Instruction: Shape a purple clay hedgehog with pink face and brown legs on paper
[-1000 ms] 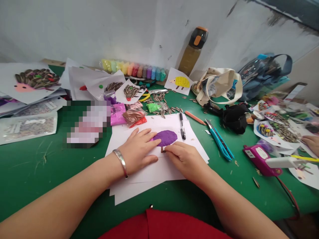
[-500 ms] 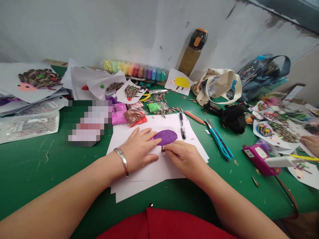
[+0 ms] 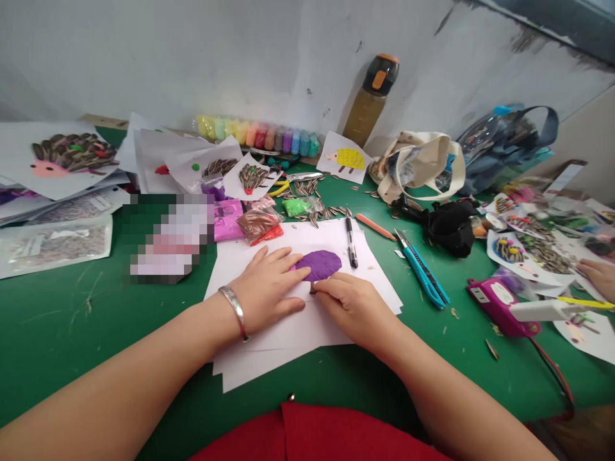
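Note:
A flat purple clay oval point(image 3: 321, 265) lies on white paper point(image 3: 283, 330) in front of me. My left hand point(image 3: 269, 282) rests flat with fingers spread, its fingertips at the oval's left edge. Just below the oval, my right hand point(image 3: 348, 301) pinches a small brown clay piece point(image 3: 313, 288) against the paper; its fingers partly hide the piece. A black pen point(image 3: 352, 243) lies on the paper to the right of the oval.
Clay packets point(image 3: 259, 223) and loose seeds point(image 3: 307, 187) lie behind the paper. To the right are a blue cutter point(image 3: 423, 269), an orange stick point(image 3: 376, 226) and a magenta device point(image 3: 504, 307). Another person's hand point(image 3: 598, 276) is at the far right. A bottle point(image 3: 369, 102) leans on the wall.
My right fingers have shifted very slightly at the brown piece, which now shows less. My left hand stays spread on the paper.

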Demonstrator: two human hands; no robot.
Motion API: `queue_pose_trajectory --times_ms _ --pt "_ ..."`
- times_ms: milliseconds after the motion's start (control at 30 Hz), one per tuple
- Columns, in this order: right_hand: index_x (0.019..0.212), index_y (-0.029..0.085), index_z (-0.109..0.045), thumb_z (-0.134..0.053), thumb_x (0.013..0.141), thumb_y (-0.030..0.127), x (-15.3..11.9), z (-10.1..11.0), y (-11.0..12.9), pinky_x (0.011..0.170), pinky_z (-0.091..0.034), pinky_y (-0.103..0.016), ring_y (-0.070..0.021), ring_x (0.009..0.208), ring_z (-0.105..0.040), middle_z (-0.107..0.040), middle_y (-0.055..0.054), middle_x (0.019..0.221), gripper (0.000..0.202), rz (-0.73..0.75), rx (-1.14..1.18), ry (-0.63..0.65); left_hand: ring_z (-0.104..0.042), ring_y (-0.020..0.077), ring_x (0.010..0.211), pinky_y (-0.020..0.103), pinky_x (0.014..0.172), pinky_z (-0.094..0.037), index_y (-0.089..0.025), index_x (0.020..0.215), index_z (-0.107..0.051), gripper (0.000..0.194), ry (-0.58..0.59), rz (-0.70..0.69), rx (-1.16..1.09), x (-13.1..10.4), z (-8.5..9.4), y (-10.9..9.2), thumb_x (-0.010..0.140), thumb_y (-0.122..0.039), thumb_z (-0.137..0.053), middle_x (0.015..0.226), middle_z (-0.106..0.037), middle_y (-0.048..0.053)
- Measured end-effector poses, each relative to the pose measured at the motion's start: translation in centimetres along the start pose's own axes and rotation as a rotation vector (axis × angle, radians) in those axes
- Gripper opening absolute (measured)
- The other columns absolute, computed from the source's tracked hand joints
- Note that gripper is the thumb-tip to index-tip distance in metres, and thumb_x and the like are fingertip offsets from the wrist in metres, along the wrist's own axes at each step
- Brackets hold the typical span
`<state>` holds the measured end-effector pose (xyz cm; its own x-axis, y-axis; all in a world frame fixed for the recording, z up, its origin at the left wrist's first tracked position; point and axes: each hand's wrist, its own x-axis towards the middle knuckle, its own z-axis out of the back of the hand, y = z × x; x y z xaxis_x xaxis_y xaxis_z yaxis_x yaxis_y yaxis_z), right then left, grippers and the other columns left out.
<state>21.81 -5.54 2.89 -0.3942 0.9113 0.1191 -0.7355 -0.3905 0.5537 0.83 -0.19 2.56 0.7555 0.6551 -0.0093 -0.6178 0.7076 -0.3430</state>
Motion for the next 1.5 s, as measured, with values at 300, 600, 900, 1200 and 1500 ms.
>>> queue_pose_trajectory --times_ms 300,600,900,1200,1500 --pt "0.102 0.019 -0.071 -0.05 0.095 0.018 -0.08 0.13 -0.07 0.076 -0.05 -0.029 -0.0181 0.084 -0.066 -0.071 -0.006 0.091 0.022 -0.008 -0.013 -0.002 -0.039 0.0387 0.135 0.067 0.108 -0.026 -0.021 0.133 -0.056 0.049 0.034 0.004 0.014 0.11 0.41 -0.24 0.088 -0.041 -0.059 0.144 -0.05 0.016" --pt "0.1 0.02 -0.071 -0.051 0.095 0.019 -0.02 -0.04 -0.25 0.075 -0.05 -0.028 -0.017 0.081 -0.065 -0.07 -0.005 0.089 0.02 -0.008 -0.01 -0.031 -0.039 0.0382 0.135 0.067 0.109 -0.025 -0.023 0.131 -0.057 0.048 0.028 0.01 0.0 0.14 0.32 -0.16 0.087 -0.042 -0.059 0.144 -0.05 0.015" --pt "0.092 0.02 -0.072 -0.054 0.093 0.018 0.14 0.26 -0.32 0.07 -0.049 -0.027 -0.0158 0.074 -0.063 -0.069 -0.003 0.081 0.018 -0.014 -0.011 -0.069 -0.039 0.0384 0.135 0.067 0.108 -0.026 -0.023 0.131 -0.057 0.048 -0.012 -0.012 0.0 0.03 -0.08 0.03 0.088 -0.042 -0.058 0.142 -0.051 0.015" --pt "0.096 0.021 -0.072 -0.053 0.093 0.018 0.06 0.13 -0.24 0.075 -0.05 -0.028 -0.017 0.082 -0.066 -0.071 -0.004 0.089 0.019 -0.012 0.008 -0.038 -0.039 0.0379 0.135 0.067 0.108 -0.026 -0.024 0.131 -0.057 0.047 0.009 0.0 0.002 0.06 0.03 0.03 0.088 -0.043 -0.058 0.143 -0.05 0.014" --pt "0.096 0.018 -0.072 -0.052 0.095 0.019 -0.01 0.44 -0.23 0.073 -0.048 -0.028 -0.0167 0.079 -0.064 -0.069 -0.005 0.086 0.02 -0.022 0.002 -0.009 -0.039 0.0382 0.135 0.068 0.107 -0.027 -0.022 0.132 -0.056 0.048 0.025 0.0 0.022 0.1 0.29 -0.11 0.087 -0.04 -0.059 0.144 -0.05 0.015"
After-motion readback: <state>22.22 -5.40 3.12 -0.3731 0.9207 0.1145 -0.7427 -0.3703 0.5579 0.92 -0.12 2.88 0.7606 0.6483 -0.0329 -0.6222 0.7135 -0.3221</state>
